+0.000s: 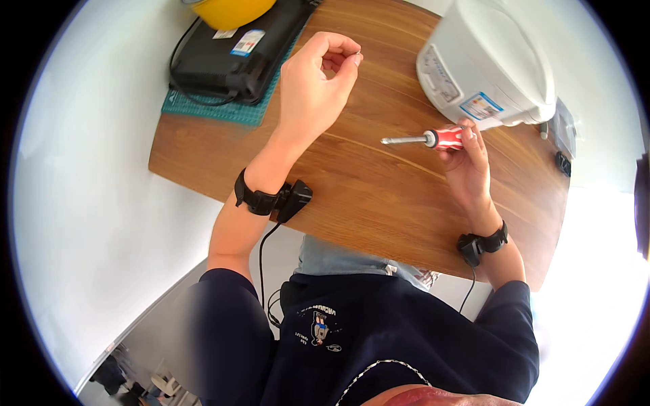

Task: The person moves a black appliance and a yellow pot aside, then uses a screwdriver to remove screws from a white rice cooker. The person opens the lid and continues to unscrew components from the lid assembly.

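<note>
At the near edge of the wooden table (379, 203), closest to the wearer: a dark navy sweatshirt (379, 338) with a small printed emblem, both sleeves pushed toward the elbows. Black wrist straps with small black modules sit on both forearms, each trailing a thin black cable toward the torso.

Over the table's right half: right hand (467, 166), fingers wrapped around the red handle of a screwdriver (433, 139). The tool lies roughly level above the tabletop, metal shaft pointing toward the table's left side, tip free of any contact.

Over the table's middle, further in: left hand (313, 81), raised, fingers curled loosely inward, thumb and forefinger tips nearly meeting. Whether anything small is pinched there cannot be told.

At the table's far right corner: white rice cooker (487, 61), rounded body, labels on its side, just beyond the screwdriver handle.

At the table's far left corner: green cutting mat (223, 111) bearing a black flat appliance (237, 51) with a cord; a yellow bowl-shaped vessel (227, 10) stands on it.
</note>
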Motion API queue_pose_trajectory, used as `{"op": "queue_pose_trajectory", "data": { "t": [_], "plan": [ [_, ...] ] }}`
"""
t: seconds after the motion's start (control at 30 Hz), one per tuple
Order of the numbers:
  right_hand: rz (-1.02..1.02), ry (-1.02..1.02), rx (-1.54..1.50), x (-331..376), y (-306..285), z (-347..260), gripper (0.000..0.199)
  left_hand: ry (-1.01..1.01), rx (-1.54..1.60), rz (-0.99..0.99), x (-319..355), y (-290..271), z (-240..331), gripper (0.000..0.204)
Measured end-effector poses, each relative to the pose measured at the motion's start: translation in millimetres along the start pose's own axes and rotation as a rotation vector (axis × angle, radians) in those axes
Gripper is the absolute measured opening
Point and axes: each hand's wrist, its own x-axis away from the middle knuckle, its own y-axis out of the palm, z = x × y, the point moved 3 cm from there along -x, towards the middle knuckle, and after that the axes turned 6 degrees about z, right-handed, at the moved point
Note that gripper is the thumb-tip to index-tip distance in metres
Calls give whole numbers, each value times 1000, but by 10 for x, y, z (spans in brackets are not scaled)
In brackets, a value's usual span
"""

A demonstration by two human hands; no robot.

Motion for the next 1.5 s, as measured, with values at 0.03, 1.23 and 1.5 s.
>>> {"op": "queue_pose_trajectory", "data": {
  "t": [0.03, 1.23, 1.5],
  "plan": [
    [-9, 42, -43, -51, 122, 81, 18, 7, -91, 1, -8, -112, -46, 10],
    [40, 29, -22, -987, 798, 1009, 30, -19, -817, -72, 66, -1274, -982, 11],
    [23, 21, -6, -960, 789, 998, 35, -85, -807, -67, 72, -1243, -971, 14]
  ]
}}
